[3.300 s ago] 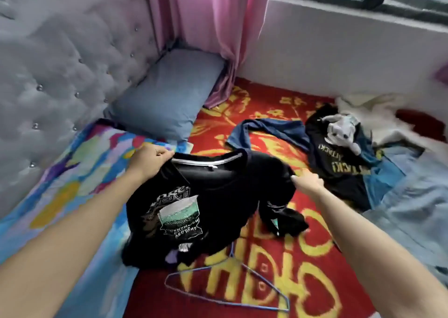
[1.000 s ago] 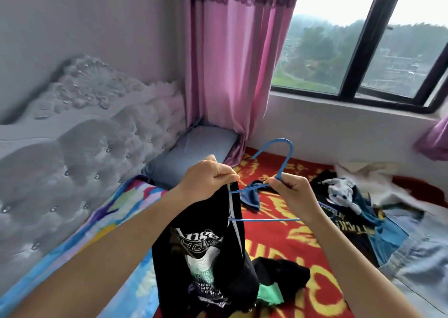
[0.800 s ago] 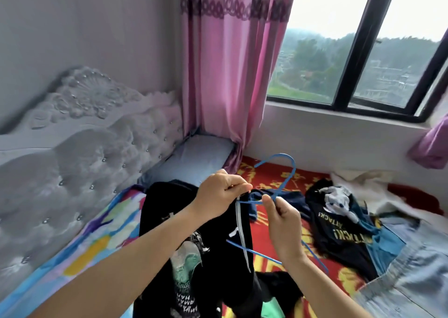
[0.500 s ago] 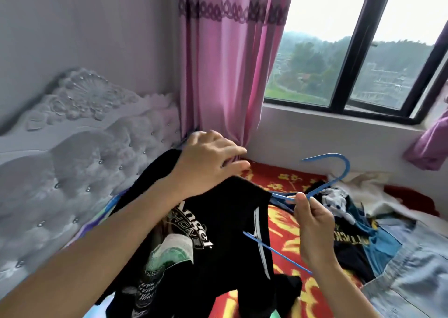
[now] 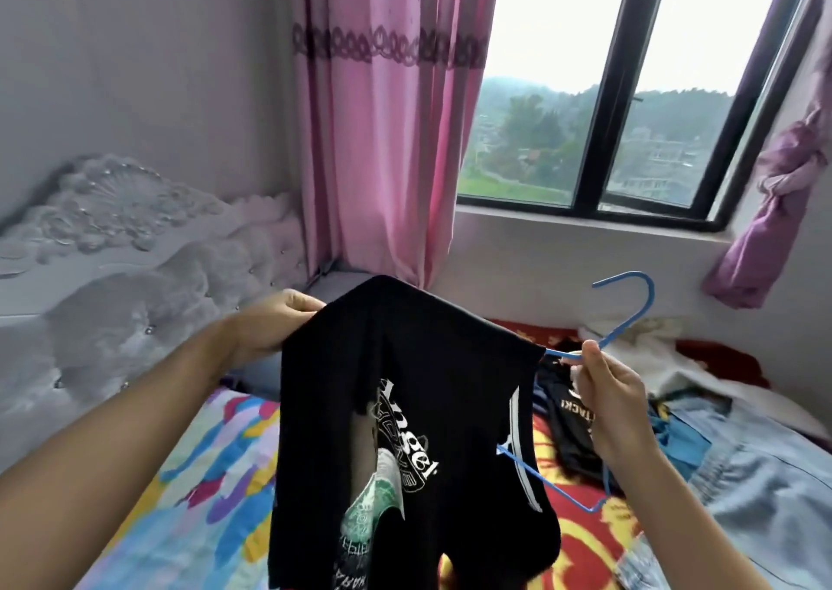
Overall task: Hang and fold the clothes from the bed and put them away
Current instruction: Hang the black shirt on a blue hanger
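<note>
A black T-shirt (image 5: 427, 391) with a white and green print hangs in the air over the bed. My left hand (image 5: 270, 333) grips its upper left edge. A blue wire hanger (image 5: 626, 315) runs partly inside the shirt, with its hook and one arm sticking out to the right. My right hand (image 5: 603, 391) pinches the hanger's neck just right of the shirt. The hanger's left end is hidden under the black cloth.
More clothes lie on the red and yellow bedspread (image 5: 581, 544) at the right: a black printed shirt (image 5: 567, 414), blue jeans (image 5: 756, 490) and white cloth (image 5: 653, 342). A colourful blanket (image 5: 189, 477) covers the left side. The padded headboard (image 5: 112, 283), pink curtain (image 5: 387, 139) and window (image 5: 630, 94) stand behind.
The shirt has been pulled further over the hanger and now hangs spread between my hands. My left hand moved left to the shirt's edge, and my right hand lifted the hanger's hook higher.
</note>
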